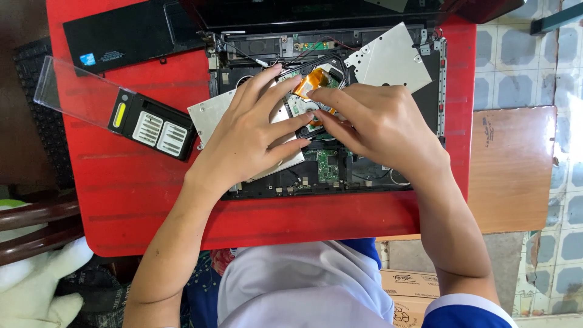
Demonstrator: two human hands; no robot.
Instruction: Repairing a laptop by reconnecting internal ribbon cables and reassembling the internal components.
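An opened laptop base [364, 173] lies on a red table [133, 188], its boards and cables exposed. My left hand [249, 130] rests flat on a silver metal plate [206, 115] inside the base, fingers spread toward the centre. My right hand [376, 124] meets it from the right, fingertips pinched near an orange flex cable [311, 82] and a small drive-like part below it. What the right fingers grip is hidden. A second silver plate [392, 58] sits at the upper right of the base.
A black screwdriver bit case [155, 127] with a clear lid [70, 91] lies left of the laptop. A black laptop cover panel [121, 36] lies at the table's top left. A wooden board [513, 164] stands right of the table, cardboard boxes [410, 297] below.
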